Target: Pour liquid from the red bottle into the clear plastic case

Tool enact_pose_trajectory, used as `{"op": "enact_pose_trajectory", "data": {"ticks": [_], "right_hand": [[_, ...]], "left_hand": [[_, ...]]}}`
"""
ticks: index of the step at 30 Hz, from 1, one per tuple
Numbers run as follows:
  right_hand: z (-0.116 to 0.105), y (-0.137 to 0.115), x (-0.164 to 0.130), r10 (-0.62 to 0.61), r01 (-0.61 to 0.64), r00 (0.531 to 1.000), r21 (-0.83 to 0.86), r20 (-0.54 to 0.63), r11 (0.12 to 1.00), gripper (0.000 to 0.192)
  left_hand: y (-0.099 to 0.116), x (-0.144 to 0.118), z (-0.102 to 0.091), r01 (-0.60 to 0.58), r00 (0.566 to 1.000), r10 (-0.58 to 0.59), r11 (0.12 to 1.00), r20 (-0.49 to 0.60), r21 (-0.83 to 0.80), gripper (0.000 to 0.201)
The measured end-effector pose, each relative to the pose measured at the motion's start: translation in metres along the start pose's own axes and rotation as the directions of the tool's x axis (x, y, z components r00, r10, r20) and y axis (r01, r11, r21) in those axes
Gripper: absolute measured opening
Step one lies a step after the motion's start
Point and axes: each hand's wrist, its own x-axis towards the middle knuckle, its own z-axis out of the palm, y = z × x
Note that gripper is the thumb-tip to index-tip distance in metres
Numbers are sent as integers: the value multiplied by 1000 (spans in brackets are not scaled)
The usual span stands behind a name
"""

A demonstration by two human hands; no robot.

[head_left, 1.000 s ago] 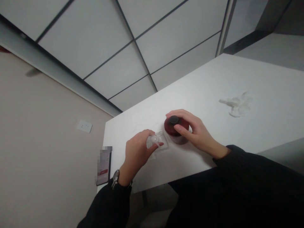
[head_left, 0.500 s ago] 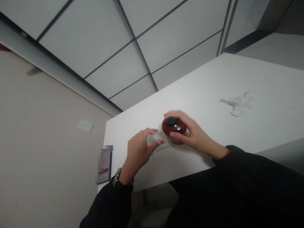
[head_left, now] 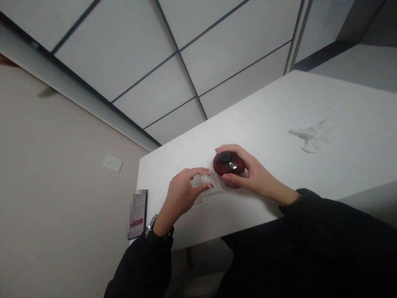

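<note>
My right hand is wrapped round a dark red, glossy bottle with a black cap, fingers on its far side and thumb on its near side. Just left of it, my left hand curls its thumb and fingers about a small clear piece with a rounded, whitish end; its lower part is hard to make out. Beneath and between the hands lies a clear plastic tray on the white table, its near corner showing below my left fingers. The red bottle stands by the tray's right side.
A crumpled whitish tissue or film lies on the table to the right. A phone-like device rests at the left edge. A wall with a socket stands left, and panelled doors rise behind the table.
My left thumb and fingers have shifted slightly about the clear piece, with more of its rounded end showing. My right hand keeps its hold on the red bottle. The view has moved slightly.
</note>
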Motion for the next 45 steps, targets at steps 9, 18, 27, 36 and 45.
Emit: {"op": "enact_pose_trajectory", "data": {"ticks": [9, 18, 27, 36, 45], "right_hand": [[-1, 5, -1, 53, -53, 999, 43, -7, 998, 50], [-2, -1, 1, 107, -109, 994, 75, 31, 991, 56], [-2, 1, 0, 123, -126, 992, 81, 38, 989, 68], [-9, 11, -3, 115, -90, 989, 238, -92, 967, 96], [-16, 38, -2, 207, -141, 916, 206, -342, 968, 66]], "left_hand": [[10, -5, -7, -180, 979, 146, 946, 140, 269, 77], [6, -4, -3, -142, 977, 44, 862, 207, 486, 135], [3, -9, -16, -227, 972, 234, 873, 39, 432, 164], [-74, -57, 12, -131, 949, 42, 955, -311, -268, 146], [-87, -60, 48, -160, 968, 24, 824, -249, -544, 83]]}}
